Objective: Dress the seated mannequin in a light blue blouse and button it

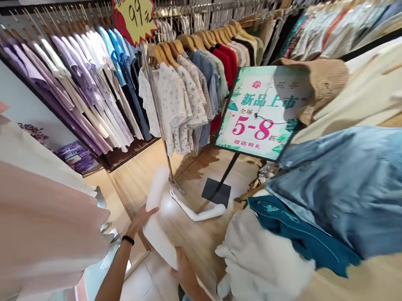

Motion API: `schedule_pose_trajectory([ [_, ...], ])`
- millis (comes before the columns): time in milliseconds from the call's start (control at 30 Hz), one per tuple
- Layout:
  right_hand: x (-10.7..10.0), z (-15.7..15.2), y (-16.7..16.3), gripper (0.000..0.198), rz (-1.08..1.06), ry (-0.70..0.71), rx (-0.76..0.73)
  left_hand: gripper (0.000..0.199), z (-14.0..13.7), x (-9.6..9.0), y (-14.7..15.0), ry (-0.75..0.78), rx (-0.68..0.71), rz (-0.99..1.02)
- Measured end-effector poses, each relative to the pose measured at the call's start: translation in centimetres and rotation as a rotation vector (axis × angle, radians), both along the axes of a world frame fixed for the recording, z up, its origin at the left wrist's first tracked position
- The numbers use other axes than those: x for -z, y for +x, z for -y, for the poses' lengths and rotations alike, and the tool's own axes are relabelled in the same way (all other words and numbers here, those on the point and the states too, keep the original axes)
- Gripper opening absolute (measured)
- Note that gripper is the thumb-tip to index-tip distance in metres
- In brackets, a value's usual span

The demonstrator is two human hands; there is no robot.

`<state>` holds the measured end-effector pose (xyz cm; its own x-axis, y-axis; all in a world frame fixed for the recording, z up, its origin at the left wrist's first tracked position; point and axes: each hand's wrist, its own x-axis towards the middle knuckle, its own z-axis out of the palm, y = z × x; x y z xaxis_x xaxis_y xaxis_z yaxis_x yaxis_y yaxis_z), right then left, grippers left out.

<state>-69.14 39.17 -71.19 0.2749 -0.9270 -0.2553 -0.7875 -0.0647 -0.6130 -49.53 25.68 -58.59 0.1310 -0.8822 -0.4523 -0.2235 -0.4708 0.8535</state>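
A white mannequin arm (160,238), bent at its elbow, is held above the floor between both my hands. My left hand (142,220), with a black band on the wrist, is closed around it near the bend. Lower down, my right hand (186,269) grips its near end, which the fingers partly cover. A second white mannequin arm (197,216) lies bent on the wooden floor, its small hand pointing toward the rack's foot. The upper end of the held arm looks blurred.
A sign on a stand (259,113) rises beyond the floor arm. Behind it are a rack of shirts (181,95) and a wall rail of lilac and white garments (89,84). A pink skirt (39,222) hangs close on the left; folded denim (344,183) lies right.
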Motion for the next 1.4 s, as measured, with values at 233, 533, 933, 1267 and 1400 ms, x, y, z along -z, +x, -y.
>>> schedule_pose_trajectory([
  [233, -9.7, -0.5, -6.7, 0.061, 0.264, -0.104, -0.02, 0.05, -4.0, -4.5, -0.3, -0.104, -0.111, -0.071],
  [533, -14.1, -8.2, -24.3, 0.047, 0.489, -0.226, 1.03, 0.062, -5.0, -11.4, -1.7, -0.287, -0.171, -0.107],
  [933, -30.1, -10.2, -25.0, 0.062, 0.968, -0.383, 0.818, 0.065, -12.2, -18.4, -26.7, -0.498, 0.317, -0.106],
  [1267, -32.2, -17.2, -46.7, 0.076, 0.949, -0.379, 1.071, 0.07, -29.3, -19.1, -55.7, -0.505, 0.583, 0.034],
  [1400, -32.7, -21.4, -52.9, 0.092, 1.041, -0.366, 1.285, 0.072, -34.0, -19.2, -62.1, -0.546, 0.643, 0.041],
])
